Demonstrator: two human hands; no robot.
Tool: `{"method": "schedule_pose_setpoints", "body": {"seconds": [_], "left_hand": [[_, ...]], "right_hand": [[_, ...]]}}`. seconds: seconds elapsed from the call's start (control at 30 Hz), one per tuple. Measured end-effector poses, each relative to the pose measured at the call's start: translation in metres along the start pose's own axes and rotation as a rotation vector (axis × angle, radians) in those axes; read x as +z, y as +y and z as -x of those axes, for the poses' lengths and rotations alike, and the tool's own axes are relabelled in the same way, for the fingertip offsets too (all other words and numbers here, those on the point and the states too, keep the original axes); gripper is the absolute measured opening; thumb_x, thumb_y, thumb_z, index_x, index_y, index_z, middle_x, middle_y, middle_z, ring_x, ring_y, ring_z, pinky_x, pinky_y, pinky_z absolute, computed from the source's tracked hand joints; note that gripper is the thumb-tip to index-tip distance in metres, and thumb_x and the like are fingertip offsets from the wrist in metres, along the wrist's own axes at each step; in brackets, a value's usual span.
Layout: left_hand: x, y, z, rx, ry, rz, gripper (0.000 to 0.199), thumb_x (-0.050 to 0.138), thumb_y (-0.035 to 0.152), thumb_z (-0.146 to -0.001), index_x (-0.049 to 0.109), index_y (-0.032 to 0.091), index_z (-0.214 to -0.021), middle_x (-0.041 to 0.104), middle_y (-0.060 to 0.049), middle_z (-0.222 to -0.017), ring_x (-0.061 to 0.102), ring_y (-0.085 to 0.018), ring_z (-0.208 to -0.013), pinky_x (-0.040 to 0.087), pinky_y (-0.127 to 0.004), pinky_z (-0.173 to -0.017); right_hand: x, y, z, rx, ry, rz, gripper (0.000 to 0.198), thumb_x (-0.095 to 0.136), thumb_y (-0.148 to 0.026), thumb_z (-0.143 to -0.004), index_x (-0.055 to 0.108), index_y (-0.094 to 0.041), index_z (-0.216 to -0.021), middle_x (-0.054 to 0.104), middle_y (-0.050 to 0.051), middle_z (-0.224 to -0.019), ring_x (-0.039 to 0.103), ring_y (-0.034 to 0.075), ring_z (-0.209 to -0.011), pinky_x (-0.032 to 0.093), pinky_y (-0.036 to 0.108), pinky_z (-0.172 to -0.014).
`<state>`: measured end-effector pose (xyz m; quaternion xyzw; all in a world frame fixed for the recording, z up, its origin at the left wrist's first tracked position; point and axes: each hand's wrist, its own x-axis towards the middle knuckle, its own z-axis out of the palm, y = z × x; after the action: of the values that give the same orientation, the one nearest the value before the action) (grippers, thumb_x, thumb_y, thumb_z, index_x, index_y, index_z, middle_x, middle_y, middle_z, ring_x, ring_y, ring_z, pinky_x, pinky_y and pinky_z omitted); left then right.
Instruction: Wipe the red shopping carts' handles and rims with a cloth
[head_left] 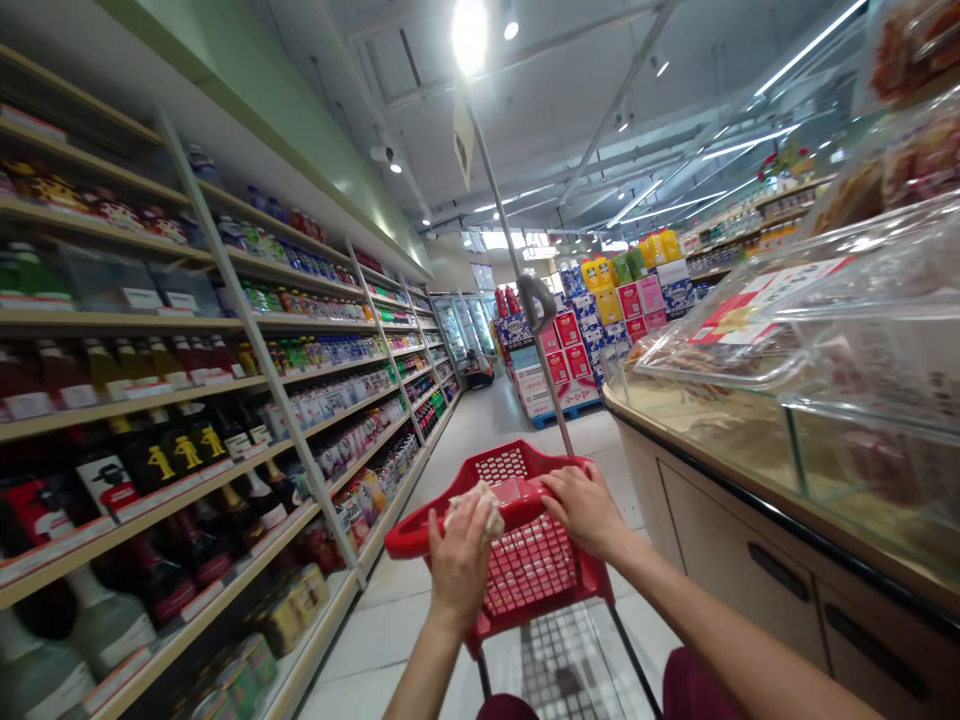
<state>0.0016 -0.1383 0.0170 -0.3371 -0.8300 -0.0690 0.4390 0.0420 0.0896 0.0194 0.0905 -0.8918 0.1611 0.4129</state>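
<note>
In front of me stands a red plastic shopping cart (pixel 529 570) with a perforated basket. My left hand (pixel 463 555) presses a crumpled whitish cloth (pixel 486 508) onto the cart's red handle (pixel 411 538), its fingers bent over the cloth. Further right, my right hand (pixel 589 508) is closed round the other side of the handle, with the thumb towards the middle. A grey metal pole (pixel 553 385) with a looped grey fitting (pixel 535 303) rises behind that hand; its foot is hidden by the cart.
Long shelves (pixel 225 470) of bottles and cans line the left side. On the right, close by, runs a counter (pixel 720 500) piled with clear plastic food packs (pixel 750 310). Ahead, stacked cartons (pixel 566 350) stand on a blue pallet (pixel 570 412) beside the tiled aisle (pixel 480 410).
</note>
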Motion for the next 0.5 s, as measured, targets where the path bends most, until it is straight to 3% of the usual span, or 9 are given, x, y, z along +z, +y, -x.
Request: {"method": "schedule_pose_setpoints", "body": {"seconds": [0.07, 0.1, 0.17, 0.23, 0.37, 0.43, 0.5], "left_hand": [[-0.006, -0.025, 0.012, -0.128, 0.076, -0.026, 0.033, 0.040, 0.022, -0.082, 0.050, 0.026, -0.113, 0.056, -0.008, -0.117, 0.051, -0.022, -0.109, 0.013, -0.052, -0.104], [-0.009, -0.036, 0.017, -0.261, 0.148, -0.060, 0.032, 0.038, 0.024, -0.083, 0.050, 0.024, -0.114, 0.057, -0.009, -0.116, 0.052, -0.023, -0.107, 0.015, -0.054, -0.102], [-0.010, -0.040, 0.018, -0.394, 0.193, -0.056, 0.032, 0.035, 0.025, -0.085, 0.049, 0.023, -0.113, 0.059, -0.010, -0.113, 0.054, -0.023, -0.103, 0.020, -0.056, -0.100], [-0.006, -0.021, 0.009, -0.277, 0.092, 0.041, 0.030, 0.036, 0.024, -0.084, 0.050, 0.022, -0.111, 0.059, -0.008, -0.113, 0.053, -0.021, -0.105, 0.021, -0.054, -0.100], [0.003, 0.021, -0.010, -0.055, -0.009, 0.106, 0.034, 0.039, 0.020, -0.083, 0.048, 0.026, -0.115, 0.051, -0.006, -0.123, 0.045, -0.020, -0.115, 0.010, -0.052, -0.104], [0.002, 0.015, -0.009, -0.078, 0.009, 0.087, 0.034, 0.039, 0.020, -0.083, 0.049, 0.026, -0.115, 0.053, -0.007, -0.122, 0.047, -0.019, -0.113, 0.007, -0.051, -0.105], [-0.001, 0.002, -0.008, -0.235, 0.078, 0.043, 0.033, 0.037, 0.020, -0.083, 0.049, 0.023, -0.113, 0.057, -0.009, -0.116, 0.051, -0.021, -0.107, 0.008, -0.055, -0.103]], "right_hand": [[-0.001, 0.003, 0.001, 0.018, 0.037, -0.012, 0.023, 0.040, -0.025, -0.085, 0.055, -0.023, -0.103, 0.062, 0.004, -0.100, 0.050, 0.019, -0.098, 0.021, 0.041, -0.092], [-0.001, 0.003, 0.002, 0.032, 0.053, -0.016, 0.023, 0.040, -0.022, -0.084, 0.056, -0.023, -0.102, 0.062, 0.004, -0.100, 0.050, 0.019, -0.099, 0.021, 0.040, -0.092], [-0.001, 0.002, 0.002, 0.059, 0.072, -0.028, 0.025, 0.041, -0.020, -0.083, 0.056, -0.022, -0.102, 0.061, 0.005, -0.101, 0.050, 0.019, -0.099, 0.020, 0.040, -0.093], [0.000, 0.001, 0.003, 0.064, 0.079, -0.057, 0.027, 0.039, -0.018, -0.083, 0.055, -0.021, -0.105, 0.062, 0.005, -0.102, 0.051, 0.018, -0.098, 0.021, 0.040, -0.093], [-0.002, 0.006, 0.003, 0.039, 0.079, -0.130, 0.032, 0.035, -0.018, -0.085, 0.050, -0.020, -0.113, 0.063, 0.005, -0.103, 0.054, 0.016, -0.097, 0.026, 0.036, -0.089], [-0.002, 0.009, 0.002, 0.066, 0.099, -0.155, 0.034, 0.034, -0.019, -0.085, 0.049, -0.019, -0.116, 0.063, 0.006, -0.102, 0.055, 0.016, -0.094, 0.029, 0.034, -0.087], [-0.002, 0.008, 0.000, 0.108, 0.143, -0.200, 0.036, 0.033, -0.020, -0.086, 0.046, -0.018, -0.119, 0.063, 0.007, -0.102, 0.056, 0.016, -0.092, 0.031, 0.035, -0.086]]}}
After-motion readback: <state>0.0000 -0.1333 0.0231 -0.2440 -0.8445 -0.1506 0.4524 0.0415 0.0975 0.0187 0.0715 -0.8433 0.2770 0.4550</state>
